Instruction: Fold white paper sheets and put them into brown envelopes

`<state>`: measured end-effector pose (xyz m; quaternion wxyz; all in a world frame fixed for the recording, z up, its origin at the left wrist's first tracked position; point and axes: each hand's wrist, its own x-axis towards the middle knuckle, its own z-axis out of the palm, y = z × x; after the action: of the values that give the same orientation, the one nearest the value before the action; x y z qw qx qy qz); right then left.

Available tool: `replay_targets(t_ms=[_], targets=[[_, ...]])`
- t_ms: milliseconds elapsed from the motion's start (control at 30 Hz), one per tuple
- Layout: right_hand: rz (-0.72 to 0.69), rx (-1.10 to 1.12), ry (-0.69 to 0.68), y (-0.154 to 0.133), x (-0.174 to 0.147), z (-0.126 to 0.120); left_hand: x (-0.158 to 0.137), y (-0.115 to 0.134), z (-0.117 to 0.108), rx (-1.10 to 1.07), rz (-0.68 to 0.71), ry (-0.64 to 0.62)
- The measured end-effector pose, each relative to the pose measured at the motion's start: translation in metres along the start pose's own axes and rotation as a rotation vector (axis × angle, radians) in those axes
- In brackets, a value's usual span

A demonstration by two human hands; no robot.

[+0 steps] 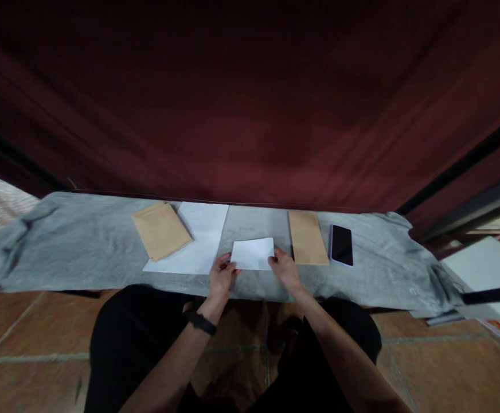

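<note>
A small white sheet of paper (253, 254), seemingly folded, is held between my two hands over the grey cloth. My left hand (221, 275) pinches its lower left corner, and a dark band circles that wrist. At the paper's right edge, my right hand (284, 268) grips with thumb and fingers. Left of my hands lie larger white sheets (202, 244), partly covered by brown envelopes (161, 230). Just beyond my right hand is another brown envelope (308, 238), lying upright on the cloth.
A phone (342, 245) with a dark screen lies right of the envelope. Grey cloth (379, 252) covers the narrow surface, backed by a dark red fabric wall (250, 126). A white board-like item (486, 267) is at far right. Below are my knees and the tiled floor (22, 332).
</note>
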<state>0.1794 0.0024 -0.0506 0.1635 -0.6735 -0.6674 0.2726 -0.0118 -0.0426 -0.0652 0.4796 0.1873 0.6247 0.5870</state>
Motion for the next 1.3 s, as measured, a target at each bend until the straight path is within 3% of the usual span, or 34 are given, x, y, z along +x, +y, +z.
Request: replay_targets(t_ms=[200,333,467,533,633,733,867,1033,1300], targets=[[0.056,-0.244,-0.046,-0.005,-0.01,-0.004,0.009,0.006,-0.007,0.787,0.351,-0.046],[0.026,-0.339,0.023,-0.003,-0.016,-0.001,0.007,0.011,-0.007,1.06,0.39,-0.075],[-0.198,-0.353,0.163,-0.002,-0.016,0.007,-0.001,0.018,-0.01,1.207,0.394,-0.09],[-0.361,-0.333,0.164,-0.004,-0.015,0.016,-0.007,0.019,-0.009,1.297,0.479,-0.053],[-0.511,-0.338,0.124,-0.003,-0.017,0.033,-0.012,0.013,0.001,1.351,0.725,-0.047],[-0.532,-0.38,0.11,0.002,-0.019,0.047,-0.01,0.001,0.02,1.339,0.902,-0.236],[-0.534,-0.418,0.126,0.01,-0.018,0.056,0.0,-0.012,0.036,1.417,0.856,-0.344],[-0.531,-0.427,0.162,0.011,-0.015,0.056,0.011,-0.018,0.027,1.47,0.847,-0.303],[-0.393,-0.453,0.138,0.017,-0.01,0.042,0.015,-0.021,0.024,1.513,0.833,-0.229]])
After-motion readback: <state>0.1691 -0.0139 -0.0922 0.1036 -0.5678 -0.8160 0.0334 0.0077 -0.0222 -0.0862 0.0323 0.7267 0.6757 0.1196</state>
